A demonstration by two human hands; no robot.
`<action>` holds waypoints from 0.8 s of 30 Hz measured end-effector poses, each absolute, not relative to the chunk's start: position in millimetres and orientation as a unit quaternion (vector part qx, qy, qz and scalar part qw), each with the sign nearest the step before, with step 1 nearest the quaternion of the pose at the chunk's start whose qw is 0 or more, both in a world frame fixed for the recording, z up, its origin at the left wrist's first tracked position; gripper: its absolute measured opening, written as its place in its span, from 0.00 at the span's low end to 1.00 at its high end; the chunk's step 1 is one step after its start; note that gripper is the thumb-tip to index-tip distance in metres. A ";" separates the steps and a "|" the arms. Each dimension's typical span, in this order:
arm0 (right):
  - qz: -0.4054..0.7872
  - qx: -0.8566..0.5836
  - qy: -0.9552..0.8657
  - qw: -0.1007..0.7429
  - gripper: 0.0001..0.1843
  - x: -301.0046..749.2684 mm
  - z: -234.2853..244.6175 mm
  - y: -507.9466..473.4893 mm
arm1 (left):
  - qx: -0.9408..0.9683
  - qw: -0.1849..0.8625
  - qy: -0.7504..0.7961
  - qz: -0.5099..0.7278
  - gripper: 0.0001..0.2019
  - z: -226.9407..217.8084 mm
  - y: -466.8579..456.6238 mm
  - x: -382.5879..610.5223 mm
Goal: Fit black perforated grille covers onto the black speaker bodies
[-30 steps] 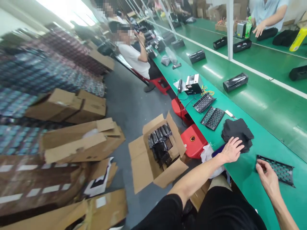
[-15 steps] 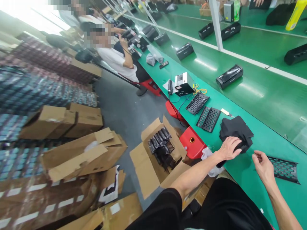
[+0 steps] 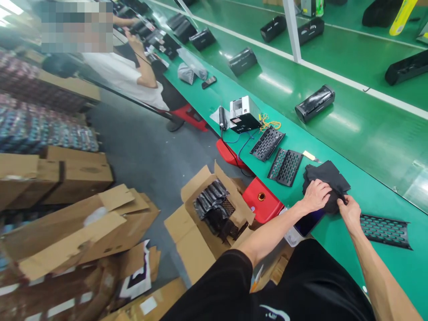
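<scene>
A stack of black fabric sheets (image 3: 326, 174) lies on the green bench (image 3: 341, 236) in front of me. My left hand (image 3: 316, 195) rests on the stack's near edge, fingers curled down over the sheets. My right hand (image 3: 348, 211) has come against the same edge, fingers pinched at a sheet. A black perforated grille (image 3: 384, 230) lies flat just right of my right hand. Two more grilles (image 3: 285, 166) lie left of the stack.
A small grey device with wires (image 3: 243, 114) stands further along the bench. Black speaker bodies (image 3: 314, 103) ride the green belt beyond. An open carton of black parts (image 3: 214, 211) and red stools (image 3: 261, 199) stand on the floor to the left. A seated person (image 3: 132, 76) works further down.
My right hand left the grille and moved left to the fabric stack. My left hand stayed on the stack. The view swung left and down.
</scene>
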State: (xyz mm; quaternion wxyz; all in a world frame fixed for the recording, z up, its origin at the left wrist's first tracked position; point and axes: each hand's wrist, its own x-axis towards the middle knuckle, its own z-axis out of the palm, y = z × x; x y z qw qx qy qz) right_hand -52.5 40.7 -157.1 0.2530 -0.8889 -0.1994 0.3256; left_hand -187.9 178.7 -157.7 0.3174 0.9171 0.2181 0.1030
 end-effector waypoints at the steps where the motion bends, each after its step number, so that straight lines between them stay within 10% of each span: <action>1: 0.322 -0.890 -0.201 0.253 0.16 -47.2 -159.2 43.4 | 0.918 0.313 0.223 0.101 0.14 -157.8 179.2 -185.8; 24: 0.143 -0.933 -0.310 0.114 0.30 68.9 -119.8 -112.5 | 0.865 0.402 0.286 0.097 0.11 -150.2 195.0 -169.8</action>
